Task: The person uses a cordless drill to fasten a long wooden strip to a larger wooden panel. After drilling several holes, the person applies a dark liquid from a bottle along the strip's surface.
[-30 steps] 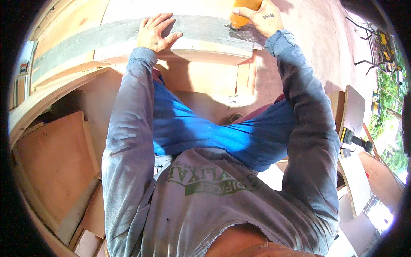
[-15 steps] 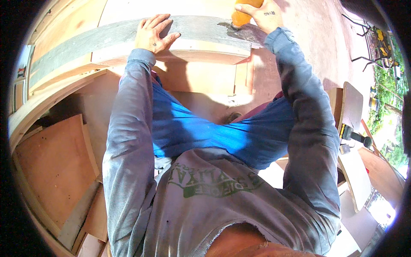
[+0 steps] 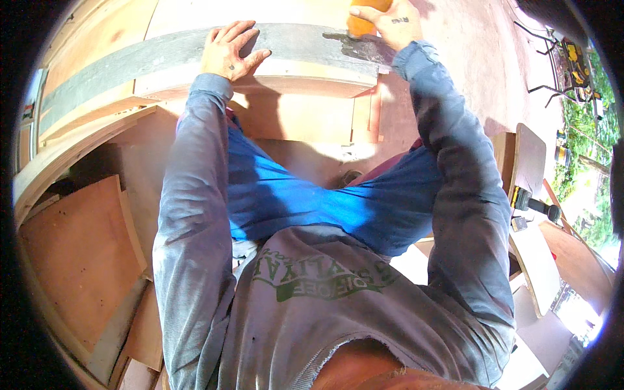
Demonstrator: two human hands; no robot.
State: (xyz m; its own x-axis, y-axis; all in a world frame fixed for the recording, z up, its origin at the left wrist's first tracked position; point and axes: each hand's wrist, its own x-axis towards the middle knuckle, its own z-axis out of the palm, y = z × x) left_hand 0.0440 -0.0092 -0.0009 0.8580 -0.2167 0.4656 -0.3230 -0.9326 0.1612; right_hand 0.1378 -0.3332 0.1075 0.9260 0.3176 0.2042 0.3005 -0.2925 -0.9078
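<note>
My left hand (image 3: 231, 53) lies with fingers spread on a long grey-faced board (image 3: 149, 53), toward its left part. Near that board's right end, my right hand (image 3: 395, 27) grips an orange bottle (image 3: 361, 26), its lower end down against the grey surface. The top of the bottle runs out of the picture. Around its lower end, a dark wet patch (image 3: 361, 49) with a ragged left edge covers the board's end. My right thumb points left across the bottle, and my other fingers are partly hidden.
Pale plywood (image 3: 214, 12) lies beyond the board. A wooden frame with panels (image 3: 78, 240) stands at my left. On the right are a cordless power tool (image 3: 536, 205), cut board pieces (image 3: 536, 263) and a black metal stand with yellow tools (image 3: 572, 65).
The bottle and my right hand have shifted slightly left along the board, and the dark wet patch reaches further left. My left hand stays spread on the board.
</note>
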